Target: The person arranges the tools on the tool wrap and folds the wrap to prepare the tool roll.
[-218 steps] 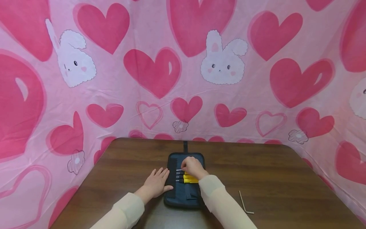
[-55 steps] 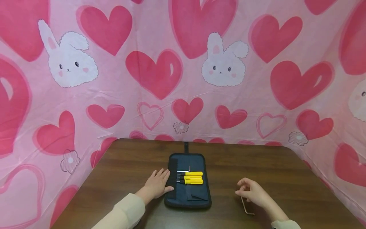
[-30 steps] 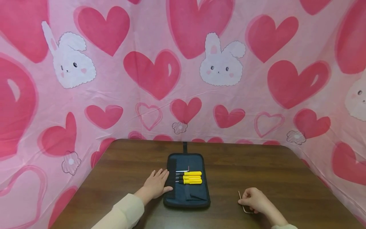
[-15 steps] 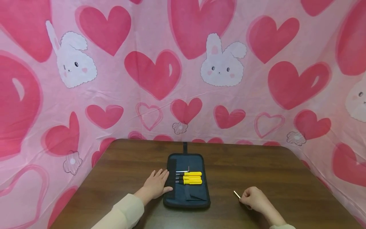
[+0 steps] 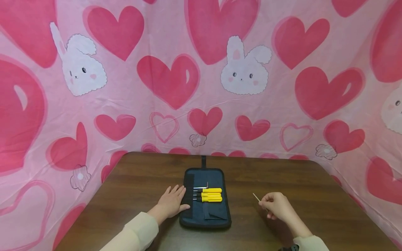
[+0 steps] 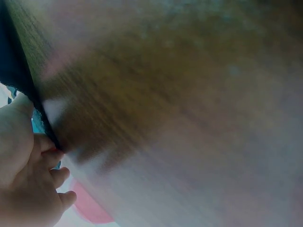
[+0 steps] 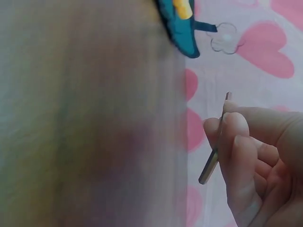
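Note:
A dark blue tool pouch (image 5: 216, 209) with black edging lies unfolded at the middle of the table. Tucked in it are several yellow-handled screwdrivers (image 5: 211, 195) and one small hex key (image 5: 201, 187) above them. My left hand (image 5: 171, 202) rests flat on the pouch's left edge, fingers extended; the left wrist view shows fingertips at the dark edge. Off to the right, my right hand (image 5: 276, 205) pinches a larger brass-coloured hex key (image 7: 209, 165) between thumb and fingers, raised over the table. One end of it points up and left toward the pouch. Fingers hide part of its length.
The dark wooden table (image 5: 150, 174) has rounded far corners. A black strap (image 5: 203, 161) runs from the pouch's far side to the table's back edge. Behind hangs a pink cloth (image 5: 176, 129) printed with hearts and rabbits.
The small hex key went into the pouch, then my right hand moved right, picked the larger hex key off the table and lifted it slightly. My left hand stayed put.

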A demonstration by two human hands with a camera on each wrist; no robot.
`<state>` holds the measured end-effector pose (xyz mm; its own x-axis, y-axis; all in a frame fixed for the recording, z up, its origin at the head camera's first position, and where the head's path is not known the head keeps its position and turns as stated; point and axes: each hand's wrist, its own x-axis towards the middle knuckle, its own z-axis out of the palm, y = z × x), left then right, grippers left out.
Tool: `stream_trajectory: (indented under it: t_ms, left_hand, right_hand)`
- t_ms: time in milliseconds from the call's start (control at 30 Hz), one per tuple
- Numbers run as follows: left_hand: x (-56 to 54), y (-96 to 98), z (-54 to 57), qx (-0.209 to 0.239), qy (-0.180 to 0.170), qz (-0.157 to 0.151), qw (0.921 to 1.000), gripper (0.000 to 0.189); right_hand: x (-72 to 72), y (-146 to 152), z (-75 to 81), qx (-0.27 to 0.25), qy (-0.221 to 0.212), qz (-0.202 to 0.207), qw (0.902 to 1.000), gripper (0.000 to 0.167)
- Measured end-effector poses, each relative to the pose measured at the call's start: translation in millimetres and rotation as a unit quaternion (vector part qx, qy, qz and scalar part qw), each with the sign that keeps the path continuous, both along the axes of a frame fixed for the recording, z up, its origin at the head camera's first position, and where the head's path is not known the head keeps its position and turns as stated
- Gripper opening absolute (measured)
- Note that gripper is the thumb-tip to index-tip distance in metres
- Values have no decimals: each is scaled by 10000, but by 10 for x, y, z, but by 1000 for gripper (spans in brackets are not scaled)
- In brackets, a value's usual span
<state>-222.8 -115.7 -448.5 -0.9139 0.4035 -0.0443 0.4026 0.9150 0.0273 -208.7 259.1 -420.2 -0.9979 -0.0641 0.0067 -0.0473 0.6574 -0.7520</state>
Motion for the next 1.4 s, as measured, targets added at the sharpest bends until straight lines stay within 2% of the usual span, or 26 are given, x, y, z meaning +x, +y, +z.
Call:
stream_trajectory:
  t_ms: [267,700,967,1167,1400]
  left_hand:
    - [10,12,29,-6,-84,62,9999,70]
    - [2,6,19,-106,-43,17,9999,70]
    - [-4,11,14,-129,-39,23,9999,70]
    - [-4,15,25,-93,-72,30,9999,70]
    - [0,21,39,-45,-123,57,9999,70]
  right_hand:
    - [-193,-185,159,-4,215,-94,9997,6]
    - [-550,-603,395,-192,445,332,9983,5]
    - [-728,-963,481,74,678,559,9961,5]
    - [-858,-1238,461,468,737,674,9939,5]
    - [-975,-1522,309,849,1013,1034,9858,6]
